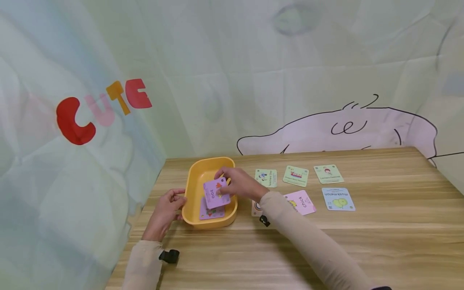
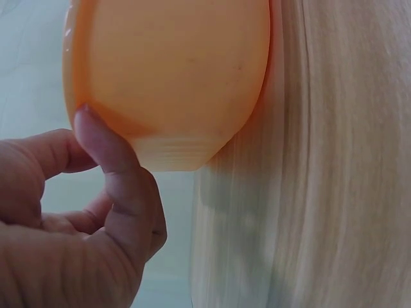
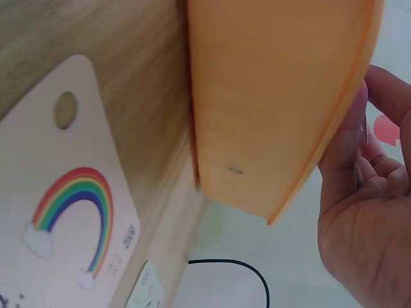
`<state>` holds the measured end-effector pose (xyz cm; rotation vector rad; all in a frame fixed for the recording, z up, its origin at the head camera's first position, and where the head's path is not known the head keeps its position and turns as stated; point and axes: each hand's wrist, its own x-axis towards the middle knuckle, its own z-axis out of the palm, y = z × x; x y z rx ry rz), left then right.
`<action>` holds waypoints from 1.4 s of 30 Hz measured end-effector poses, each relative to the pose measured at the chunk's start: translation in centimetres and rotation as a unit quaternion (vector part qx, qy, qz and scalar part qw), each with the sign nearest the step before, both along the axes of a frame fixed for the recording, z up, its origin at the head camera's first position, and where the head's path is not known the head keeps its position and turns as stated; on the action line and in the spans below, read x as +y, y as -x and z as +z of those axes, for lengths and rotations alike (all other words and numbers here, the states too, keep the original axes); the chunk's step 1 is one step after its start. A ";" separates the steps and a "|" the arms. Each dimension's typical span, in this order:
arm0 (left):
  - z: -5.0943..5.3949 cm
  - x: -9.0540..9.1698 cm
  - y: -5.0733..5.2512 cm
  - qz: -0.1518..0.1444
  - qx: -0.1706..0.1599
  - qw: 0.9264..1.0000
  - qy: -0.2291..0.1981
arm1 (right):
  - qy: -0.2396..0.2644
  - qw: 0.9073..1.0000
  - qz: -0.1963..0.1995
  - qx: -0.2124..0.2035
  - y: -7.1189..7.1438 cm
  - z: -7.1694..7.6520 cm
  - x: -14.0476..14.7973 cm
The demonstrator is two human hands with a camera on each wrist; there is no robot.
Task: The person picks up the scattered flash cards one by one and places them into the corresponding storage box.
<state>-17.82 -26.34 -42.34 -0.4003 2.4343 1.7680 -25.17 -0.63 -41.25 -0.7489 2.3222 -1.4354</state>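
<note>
A yellow plastic tray [image 1: 232, 219] stands on the wooden table. My left hand [image 1: 164, 213] pinches its left rim between thumb and fingers; the left wrist view shows the thumb against the tray wall [image 2: 180, 70]. Over the tray, my right hand [image 1: 241, 183] holds a purple card [image 1: 214, 196] marked "zoo", with a finger across its picture. Beneath it, another purple card [image 1: 212, 214] lies inside the tray, partly covered. In the right wrist view the tray wall [image 3: 270, 109] hides the held card, and my right hand [image 3: 369, 212] shows beyond the rim.
Right of the tray lie a Teachers' Day card [image 1: 264, 177], a dragon boat card [image 1: 295, 176], a Lantern Festival card [image 1: 328, 174], a muskmelon card [image 1: 338, 199] and a pink chick card [image 1: 302, 202]. A rainbow card [image 3: 70, 218] is partly under my right forearm. A printed curtain [image 1: 203, 100] hangs behind.
</note>
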 end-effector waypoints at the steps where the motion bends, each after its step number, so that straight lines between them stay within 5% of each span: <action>1: 0.0 0.0 0.0 0.000 -0.001 1.000 -0.001 | -0.002 1.000 -0.001 0.002 0.0 -0.1 0.0; 21: 0.1 0.0 0.0 -0.002 -0.003 1.000 -0.002 | -0.048 0.999 -0.025 0.006 0.1 -0.2 0.0; 42: 0.0 0.0 0.0 0.002 -0.003 1.000 0.000 | -0.038 0.999 -0.020 0.001 0.2 -0.4 0.0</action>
